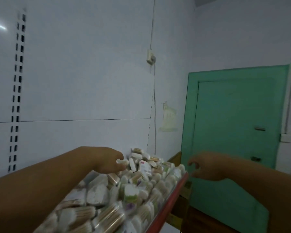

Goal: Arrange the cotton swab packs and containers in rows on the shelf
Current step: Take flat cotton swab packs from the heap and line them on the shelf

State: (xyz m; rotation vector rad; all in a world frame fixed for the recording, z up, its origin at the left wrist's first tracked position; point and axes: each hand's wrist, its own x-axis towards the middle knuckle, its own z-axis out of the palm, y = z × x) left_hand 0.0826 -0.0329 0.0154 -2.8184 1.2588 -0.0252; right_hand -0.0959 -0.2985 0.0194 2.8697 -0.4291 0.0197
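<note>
A heap of cotton swab packs and clear round containers (pixel 134 187) covers the shelf, whose red front edge (pixel 171 200) runs from bottom centre up to the right. My left hand (pixel 107 160) reaches over the heap and pinches a small white swab pack (pixel 122 161) at its fingertips, near the far end of the pile. My right hand (pixel 207 167) hovers past the shelf's front edge, to the right of it, fingers loosely curled and holding nothing. The picture is blurred by motion.
A white back panel with a slotted upright (pixel 17 91) stands behind the shelf. A green door (pixel 233 132) is at the right, with a wall socket (pixel 150 57) and a cable hanging beside it. Brown wooden furniture (pixel 176 157) stands beyond the shelf's far end.
</note>
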